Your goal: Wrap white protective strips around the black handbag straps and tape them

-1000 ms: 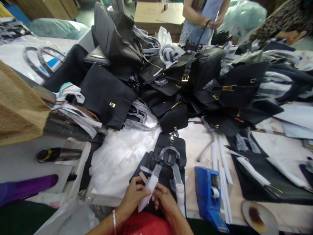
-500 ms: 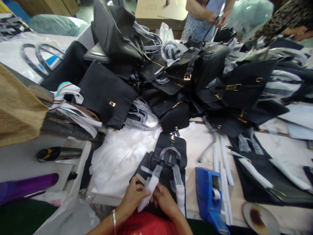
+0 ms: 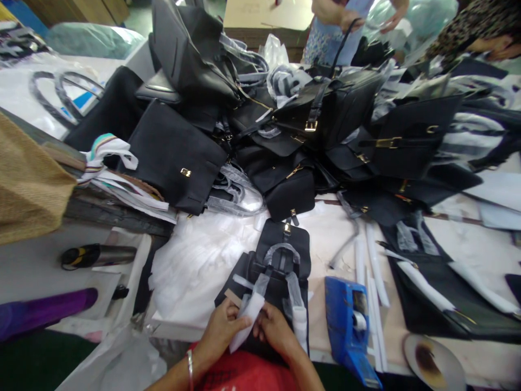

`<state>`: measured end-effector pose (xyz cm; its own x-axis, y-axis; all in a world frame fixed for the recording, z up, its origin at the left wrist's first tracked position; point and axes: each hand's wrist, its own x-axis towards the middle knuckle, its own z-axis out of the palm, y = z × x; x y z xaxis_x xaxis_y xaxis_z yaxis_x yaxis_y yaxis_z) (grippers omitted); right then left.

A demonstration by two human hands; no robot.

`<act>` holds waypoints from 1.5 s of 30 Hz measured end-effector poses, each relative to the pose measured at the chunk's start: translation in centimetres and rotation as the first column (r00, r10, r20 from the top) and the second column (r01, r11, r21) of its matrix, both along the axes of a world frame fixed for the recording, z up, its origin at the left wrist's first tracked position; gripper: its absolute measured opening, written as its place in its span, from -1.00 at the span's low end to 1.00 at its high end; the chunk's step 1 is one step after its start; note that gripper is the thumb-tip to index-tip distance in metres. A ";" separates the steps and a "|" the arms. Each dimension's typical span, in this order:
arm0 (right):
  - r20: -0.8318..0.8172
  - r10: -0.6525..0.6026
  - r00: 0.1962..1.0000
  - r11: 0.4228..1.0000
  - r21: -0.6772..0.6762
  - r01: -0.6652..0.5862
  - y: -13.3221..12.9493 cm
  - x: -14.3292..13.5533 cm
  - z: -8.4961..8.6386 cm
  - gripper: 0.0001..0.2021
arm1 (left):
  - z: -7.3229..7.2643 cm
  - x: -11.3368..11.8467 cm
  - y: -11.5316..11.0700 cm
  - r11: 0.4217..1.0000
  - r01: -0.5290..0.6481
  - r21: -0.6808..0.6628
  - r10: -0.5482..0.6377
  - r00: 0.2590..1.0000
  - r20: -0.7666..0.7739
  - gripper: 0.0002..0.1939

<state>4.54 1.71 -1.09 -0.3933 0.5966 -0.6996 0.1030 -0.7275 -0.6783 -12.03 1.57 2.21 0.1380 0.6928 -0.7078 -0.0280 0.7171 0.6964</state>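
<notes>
A black bag (image 3: 287, 239) with a gold buckle lies at the table's front edge, its two straps toward me. White foam wrap (image 3: 252, 310) surrounds the left strap, and my left hand (image 3: 223, 326) pinches it from the left, fingers closed. At the wrap's right side, my right hand (image 3: 274, 328) has its fingers curled against it; its fingertips are partly hidden. The right strap (image 3: 299, 320) is wrapped in white near its lower end. Clear film covers the upper parts of both straps and the bag's top handle (image 3: 283, 250).
A blue tape dispenser (image 3: 348, 326) and white foam strips (image 3: 376, 271) lie right of the bag. White foam sheets (image 3: 191, 260) are heaped left. Black bags (image 3: 175, 157) pile up behind. Across the table, a person's hands (image 3: 352, 21) hold a black strap.
My hands and the wrap have barely moved. Across the table, the other person's hands have moved apart, one raising the black strap.
</notes>
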 end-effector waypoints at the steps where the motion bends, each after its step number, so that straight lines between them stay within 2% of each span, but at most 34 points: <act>1: 0.013 -0.002 1.000 0.999 0.032 0.002 0.2 -0.1 0.1 -0.79 | 0.0 0.0 0.1 1.000 0.003 -0.009 -0.003 1.000 0.024 -0.60; 4: 0.061 -0.007 0.998 0.991 0.132 -0.001 0.6 -0.6 0.6 -0.83 | -0.3 -0.1 0.0 1.000 0.000 -0.027 0.001 0.998 0.056 -0.63; 7: 0.097 0.001 0.995 0.984 0.176 -0.018 0.6 -0.5 1.0 -0.82 | -0.9 -0.3 -0.4 0.999 -0.006 -0.034 0.008 0.999 0.053 -0.62; 12: 0.128 0.042 0.991 0.993 0.109 -0.056 -0.7 0.9 1.6 -0.87 | -1.3 -0.6 -0.6 0.999 -0.012 -0.039 0.013 1.000 0.021 -0.62; 16: 0.165 0.036 0.986 0.996 0.075 -0.049 -1.4 1.5 2.4 -0.79 | -1.2 -0.6 -0.5 0.999 -0.008 -0.049 0.007 1.000 -0.021 -0.63; 22: 0.132 0.033 0.991 0.998 0.054 -0.041 -0.9 1.1 2.9 -0.79 | -0.7 -0.4 -0.3 0.999 0.013 -0.039 -0.015 0.998 -0.054 -0.63; 27: 0.120 0.041 0.992 0.995 0.086 -0.052 -0.4 0.8 2.6 -0.81 | -1.0 -0.4 -0.3 0.998 0.037 -0.052 -0.042 0.996 -0.084 -0.60; 34: 0.107 0.027 0.994 0.998 0.052 -0.033 -0.1 1.1 3.3 -0.80 | -1.2 -0.2 -0.4 0.999 0.003 -0.033 -0.006 0.997 -0.083 -0.59; 38: -0.020 -0.088 0.996 0.994 -0.071 0.086 -0.3 2.3 4.1 -0.66 | -1.1 -0.1 -0.4 1.000 -0.003 -0.017 0.002 0.999 -0.051 -0.62; 42: -0.237 -0.307 0.922 0.929 -0.283 0.236 -0.9 3.1 4.5 -0.50 | -1.0 -0.1 -0.2 1.000 -0.014 0.002 0.014 1.000 -0.001 -0.62; 45: -0.269 -0.402 0.875 0.888 -0.349 0.300 -1.6 2.8 4.3 -0.55 | -0.9 -0.2 0.0 1.000 -0.016 -0.004 0.016 0.999 0.030 -0.62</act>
